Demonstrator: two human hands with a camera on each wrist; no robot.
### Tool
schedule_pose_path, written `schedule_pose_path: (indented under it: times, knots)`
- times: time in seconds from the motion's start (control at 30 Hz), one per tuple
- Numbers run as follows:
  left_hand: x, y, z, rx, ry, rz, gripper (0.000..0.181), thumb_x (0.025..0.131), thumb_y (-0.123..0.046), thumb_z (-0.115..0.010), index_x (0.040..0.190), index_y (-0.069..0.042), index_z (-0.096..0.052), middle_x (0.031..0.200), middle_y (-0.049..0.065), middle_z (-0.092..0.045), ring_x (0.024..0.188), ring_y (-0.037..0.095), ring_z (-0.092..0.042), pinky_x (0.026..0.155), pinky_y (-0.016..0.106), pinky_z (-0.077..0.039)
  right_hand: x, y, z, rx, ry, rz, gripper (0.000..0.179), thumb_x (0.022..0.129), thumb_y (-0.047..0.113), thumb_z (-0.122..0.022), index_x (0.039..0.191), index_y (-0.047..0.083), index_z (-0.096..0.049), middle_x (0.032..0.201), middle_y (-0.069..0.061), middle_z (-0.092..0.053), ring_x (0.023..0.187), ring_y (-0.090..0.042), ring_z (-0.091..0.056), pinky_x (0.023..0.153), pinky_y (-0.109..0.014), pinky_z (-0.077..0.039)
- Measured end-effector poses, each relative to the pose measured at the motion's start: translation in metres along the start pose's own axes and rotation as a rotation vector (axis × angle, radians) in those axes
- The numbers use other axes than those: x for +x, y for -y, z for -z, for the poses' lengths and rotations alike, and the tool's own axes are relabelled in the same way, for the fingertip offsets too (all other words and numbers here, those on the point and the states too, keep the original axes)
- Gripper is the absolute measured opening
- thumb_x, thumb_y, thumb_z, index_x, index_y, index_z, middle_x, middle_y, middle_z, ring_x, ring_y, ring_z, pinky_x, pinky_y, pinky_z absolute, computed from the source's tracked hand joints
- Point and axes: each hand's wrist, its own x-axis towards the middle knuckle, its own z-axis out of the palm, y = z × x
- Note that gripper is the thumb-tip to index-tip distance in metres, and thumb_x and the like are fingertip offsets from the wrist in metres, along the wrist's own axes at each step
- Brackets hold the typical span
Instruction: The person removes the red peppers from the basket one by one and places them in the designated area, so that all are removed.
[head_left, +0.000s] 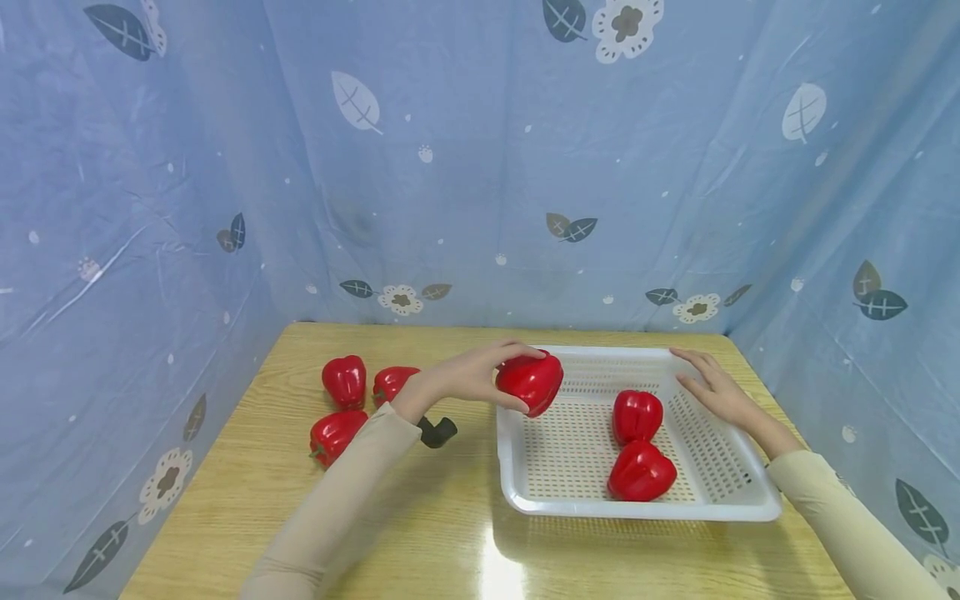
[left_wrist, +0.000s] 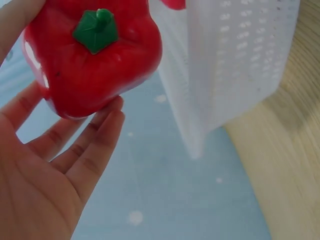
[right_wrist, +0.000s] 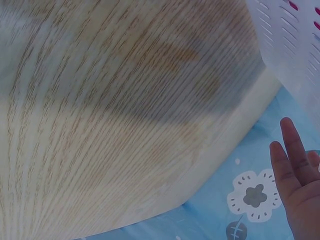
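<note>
My left hand [head_left: 472, 377] holds a red bell pepper [head_left: 531, 383] between thumb and fingers, over the left rim of a white plastic basket [head_left: 637, 510]. In the left wrist view the pepper's green stem [left_wrist: 97, 31] faces the camera, with the fingers spread round its underside. My right hand [head_left: 716, 392] is at the basket's right rim, its fingers [right_wrist: 293, 150] fairly straight. Inside the basket lie two more red bell peppers, one farther back [head_left: 637, 417] and one nearer the front [head_left: 642, 472].
Left of the basket, red bell peppers lie on the wooden table [head_left: 420, 533]: one at the back [head_left: 345, 381], one in front [head_left: 336, 436] and one partly behind my left wrist [head_left: 393, 382]. A black curved object [head_left: 438, 432] shows beside that wrist. Blue patterned cloth [head_left: 450, 183] surrounds the table.
</note>
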Motion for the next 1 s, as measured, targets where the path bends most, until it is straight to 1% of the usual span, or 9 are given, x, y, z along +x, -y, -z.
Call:
schedule_pose_path:
  times: [0.13, 0.33, 0.43, 0.57, 0.67, 0.77, 0.87, 1.0]
  knots:
    - [-0.009, 0.006, 0.002, -0.008, -0.025, 0.009, 0.072, 0.073, -0.041, -0.076, 0.135, -0.035, -0.041, 0.137, -0.006, -0.038, 0.118, 0.013, -0.044, 0.082, 0.023, -0.050, 0.000, -0.002, -0.001, -0.002, 0.004, 0.004, 0.050, 0.096, 0.020, -0.048, 0.141, 0.006, -0.034, 0.134, -0.026, -0.035, 0.119, -0.046, -0.035, 0.088, -0.071, -0.029]
    - [-0.022, 0.012, 0.006, -0.053, -0.068, 0.052, 0.072, 0.072, -0.037, -0.078, 0.134, -0.036, -0.042, 0.136, -0.007, -0.038, 0.117, 0.015, -0.045, 0.083, 0.026, -0.051, -0.001, -0.002, -0.001, -0.004, 0.007, -0.001, 0.050, 0.096, 0.021, -0.048, 0.142, 0.007, -0.033, 0.135, -0.027, -0.034, 0.120, -0.047, -0.034, 0.088, -0.072, -0.028]
    - [-0.029, 0.014, 0.007, -0.085, -0.086, 0.079, 0.072, 0.071, -0.039, -0.079, 0.133, -0.038, -0.042, 0.137, -0.008, -0.038, 0.117, 0.016, -0.045, 0.083, 0.028, -0.051, 0.000, -0.002, 0.000, -0.001, 0.007, -0.004, 0.050, 0.096, 0.022, -0.048, 0.142, 0.007, -0.033, 0.135, -0.027, -0.033, 0.121, -0.048, -0.033, 0.088, -0.072, -0.028]
    - [-0.036, 0.018, 0.008, -0.108, -0.115, 0.093, 0.073, 0.069, -0.042, -0.079, 0.132, -0.041, -0.042, 0.135, -0.010, -0.039, 0.116, 0.015, -0.046, 0.082, 0.030, -0.052, 0.000, 0.000, 0.001, 0.008, 0.002, -0.001, 0.050, 0.096, 0.021, -0.049, 0.141, 0.005, -0.034, 0.135, -0.027, -0.034, 0.121, -0.048, -0.033, 0.088, -0.072, -0.027]
    - [-0.042, 0.022, 0.007, -0.094, -0.128, 0.077, 0.072, 0.069, -0.042, -0.079, 0.132, -0.040, -0.043, 0.133, -0.011, -0.040, 0.116, 0.014, -0.046, 0.082, 0.031, -0.052, 0.000, 0.001, 0.002, 0.010, 0.000, 0.003, 0.049, 0.096, 0.020, -0.049, 0.140, 0.004, -0.035, 0.135, -0.027, -0.033, 0.121, -0.048, -0.032, 0.088, -0.072, -0.027]
    - [-0.048, 0.027, 0.006, -0.074, -0.137, 0.076, 0.072, 0.069, -0.043, -0.079, 0.131, -0.039, -0.043, 0.132, -0.013, -0.041, 0.116, 0.012, -0.044, 0.082, 0.031, -0.052, -0.001, 0.002, 0.002, 0.009, 0.000, 0.001, 0.049, 0.096, 0.020, -0.049, 0.140, 0.004, -0.035, 0.135, -0.027, -0.033, 0.121, -0.048, -0.033, 0.088, -0.072, -0.027]
    - [-0.055, 0.032, 0.004, -0.056, -0.149, 0.088, 0.073, 0.069, -0.044, -0.079, 0.131, -0.040, -0.042, 0.132, -0.013, -0.040, 0.117, 0.012, -0.043, 0.082, 0.031, -0.052, -0.001, 0.003, 0.002, 0.010, 0.002, 0.000, 0.049, 0.096, 0.020, -0.049, 0.140, 0.005, -0.035, 0.135, -0.027, -0.033, 0.121, -0.048, -0.033, 0.088, -0.072, -0.028]
    - [-0.065, 0.038, 0.003, -0.016, -0.156, 0.116, 0.072, 0.069, -0.048, -0.077, 0.131, -0.043, -0.041, 0.132, -0.016, -0.039, 0.118, 0.009, -0.042, 0.083, 0.028, -0.051, -0.001, 0.003, 0.001, 0.017, -0.002, 0.008, 0.049, 0.096, 0.019, -0.049, 0.140, 0.004, -0.035, 0.135, -0.026, -0.034, 0.120, -0.047, -0.033, 0.088, -0.072, -0.028]
